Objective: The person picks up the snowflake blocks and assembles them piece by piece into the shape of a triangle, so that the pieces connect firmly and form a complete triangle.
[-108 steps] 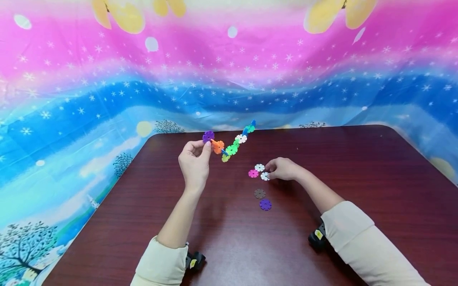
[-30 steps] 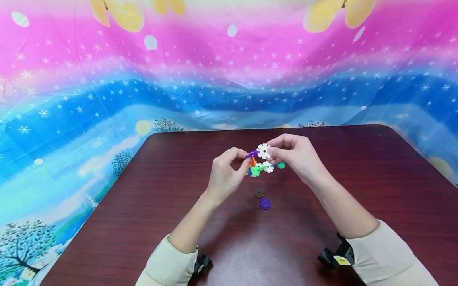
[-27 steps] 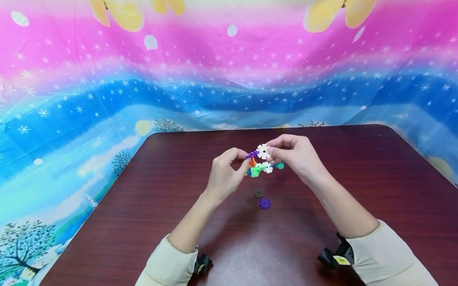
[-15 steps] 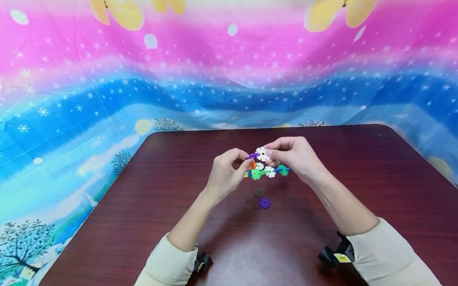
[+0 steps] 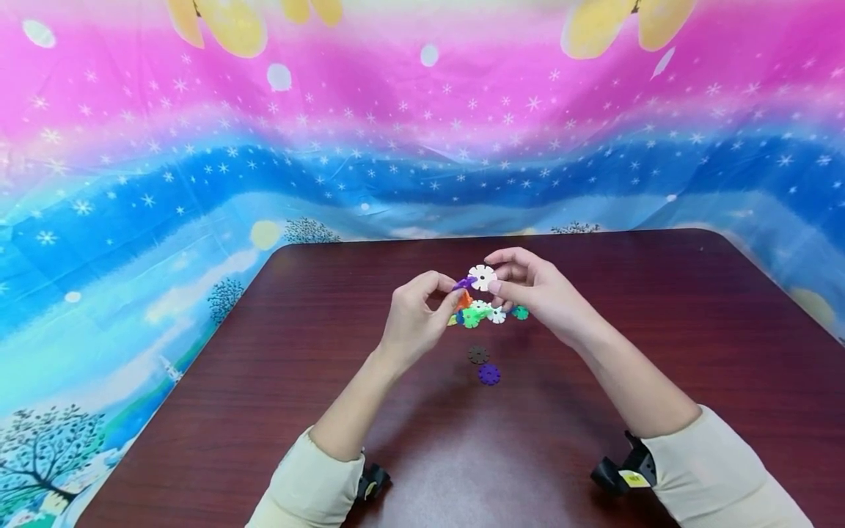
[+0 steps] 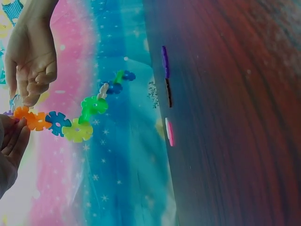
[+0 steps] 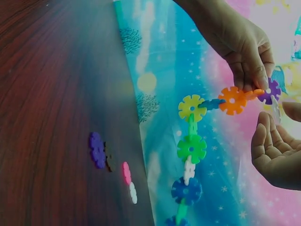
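Note:
My left hand (image 5: 419, 315) pinches the purple end of a chain of notched plastic discs, close to where a purple disc (image 7: 272, 96) meets an orange disc (image 7: 233, 100). From there the chain (image 7: 191, 149) hangs above the table through blue, yellow, green and white discs. Its purple disc meets the rim of a white notched disc (image 5: 483, 277). On that disc's right side, my right hand (image 5: 538, 290) holds it with the thumb in front and fingers behind, while the index finger stands off above it.
On the dark red wooden table (image 5: 264, 381) lie a brown disc (image 5: 478, 355) and a loose purple disc (image 5: 489, 375). Beyond them are a pink disc (image 7: 126, 173) and another white disc (image 7: 133, 193). A printed cloth (image 5: 422, 132) hangs behind the table.
My right hand has taken a white disc off the table and brought it up to the chain's purple disc. My left hand moved right with the chain. Lately the right index finger lifted.

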Motion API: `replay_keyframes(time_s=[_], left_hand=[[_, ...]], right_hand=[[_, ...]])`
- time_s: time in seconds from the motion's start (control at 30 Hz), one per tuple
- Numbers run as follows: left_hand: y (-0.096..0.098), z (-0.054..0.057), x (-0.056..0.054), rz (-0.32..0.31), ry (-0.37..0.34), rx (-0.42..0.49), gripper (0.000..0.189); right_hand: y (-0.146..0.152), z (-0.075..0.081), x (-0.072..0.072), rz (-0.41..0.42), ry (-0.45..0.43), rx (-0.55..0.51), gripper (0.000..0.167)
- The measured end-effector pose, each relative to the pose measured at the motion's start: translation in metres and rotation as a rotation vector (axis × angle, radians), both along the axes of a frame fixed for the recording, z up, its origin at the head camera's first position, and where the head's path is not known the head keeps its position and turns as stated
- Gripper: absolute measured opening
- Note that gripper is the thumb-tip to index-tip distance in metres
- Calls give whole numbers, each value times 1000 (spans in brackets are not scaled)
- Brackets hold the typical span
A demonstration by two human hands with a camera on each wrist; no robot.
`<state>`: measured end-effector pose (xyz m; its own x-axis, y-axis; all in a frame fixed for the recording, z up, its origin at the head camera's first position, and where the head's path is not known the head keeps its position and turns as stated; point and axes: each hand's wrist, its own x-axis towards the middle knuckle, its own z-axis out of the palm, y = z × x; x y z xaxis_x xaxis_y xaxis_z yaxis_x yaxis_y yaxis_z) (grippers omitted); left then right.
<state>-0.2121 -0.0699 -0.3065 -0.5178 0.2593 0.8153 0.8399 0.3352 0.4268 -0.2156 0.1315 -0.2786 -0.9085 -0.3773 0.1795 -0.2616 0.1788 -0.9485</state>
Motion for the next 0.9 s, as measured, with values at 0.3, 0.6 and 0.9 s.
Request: replay_keyframes(time_s=[0.3,0.6,0.9], left_hand=[[-9,0,-6,160,-15,68,8],[-15,0,-9,303,-20,176,8],[-13,-5,-12,339,-55,190,9]], right_hand=[[0,-15,-4,38,15,202,30],[-9,-39,-14,92,206,609,21],[-20,-63,-31,212,211,944,26]])
